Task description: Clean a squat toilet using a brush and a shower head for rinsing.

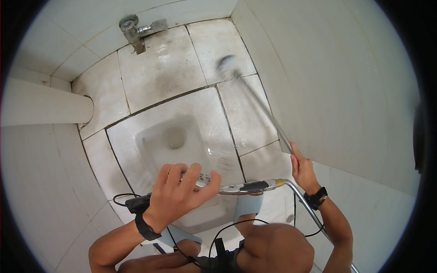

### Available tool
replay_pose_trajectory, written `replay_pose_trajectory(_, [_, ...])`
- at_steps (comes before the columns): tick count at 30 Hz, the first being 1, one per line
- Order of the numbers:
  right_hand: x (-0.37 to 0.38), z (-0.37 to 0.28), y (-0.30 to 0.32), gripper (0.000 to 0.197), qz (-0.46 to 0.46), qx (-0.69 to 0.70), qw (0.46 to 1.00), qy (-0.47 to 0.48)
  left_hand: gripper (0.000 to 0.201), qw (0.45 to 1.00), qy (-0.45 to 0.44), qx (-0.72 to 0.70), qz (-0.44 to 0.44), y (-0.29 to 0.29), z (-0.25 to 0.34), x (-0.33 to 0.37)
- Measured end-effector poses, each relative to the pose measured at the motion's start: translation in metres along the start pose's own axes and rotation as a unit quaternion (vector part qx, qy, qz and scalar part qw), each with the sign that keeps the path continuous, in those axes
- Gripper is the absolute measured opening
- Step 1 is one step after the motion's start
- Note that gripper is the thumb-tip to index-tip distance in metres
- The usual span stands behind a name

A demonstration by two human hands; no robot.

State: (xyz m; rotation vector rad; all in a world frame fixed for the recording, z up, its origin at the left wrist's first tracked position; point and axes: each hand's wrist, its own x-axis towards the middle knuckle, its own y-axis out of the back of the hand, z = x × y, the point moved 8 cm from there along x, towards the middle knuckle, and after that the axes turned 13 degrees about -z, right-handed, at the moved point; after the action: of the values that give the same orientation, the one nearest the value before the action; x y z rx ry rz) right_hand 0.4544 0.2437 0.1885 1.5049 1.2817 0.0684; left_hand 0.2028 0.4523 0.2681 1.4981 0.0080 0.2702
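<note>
My left hand [180,193] is closed over the head end of a worn chrome hand shower [236,187], which has a dark patch on its handle and a brass-coloured ring. Faint water streaks show near it, over the right side of a white squat toilet [211,107]. Off to the right, my right hand [304,170] grips the end of a long metal-handled brush [261,107]. The brush's round head, smeared by motion, is over the floor tiles at the back right. Part of the shower's face is hidden behind my left fingers.
A metal shower hose [306,204] runs down past my right forearm. At the back wall sits a grimy metal valve [132,32]. A thick white pipe [50,102] enters from the left. Tiled walls stand close on both sides, and thin black cables [236,222] hang near my legs.
</note>
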Motion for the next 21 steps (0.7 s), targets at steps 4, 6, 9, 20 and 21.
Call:
replay_pose_trajectory(4, [0.008,0.004,-0.001,0.044,0.108,0.034,0.99,0.079,0.046,1.0,0.0,-0.014,-0.013,-0.004,0.004,-0.003])
replay_pose_trajectory(6, [0.006,0.003,-0.01,0.043,0.009,0.014,0.999,0.042,0.046,1.0,0.001,-0.018,-0.021,-0.005,0.001,-0.005])
replay_pose_trajectory(9, [0.021,0.001,-0.003,0.045,0.045,0.027,0.999,-0.009,0.046,0.999,0.006,-0.025,-0.033,-0.004,-0.001,-0.006])
replay_pose_trajectory(20, [-0.071,0.033,-0.009,0.049,-0.027,0.001,0.998,-0.053,0.044,1.0,0.007,-0.03,-0.001,0.006,-0.002,0.0])
replay_pose_trajectory(21, [-0.075,0.035,-0.006,0.049,-0.02,0.001,0.998,-0.055,0.044,1.0,-0.004,-0.027,0.006,0.004,0.002,0.003])
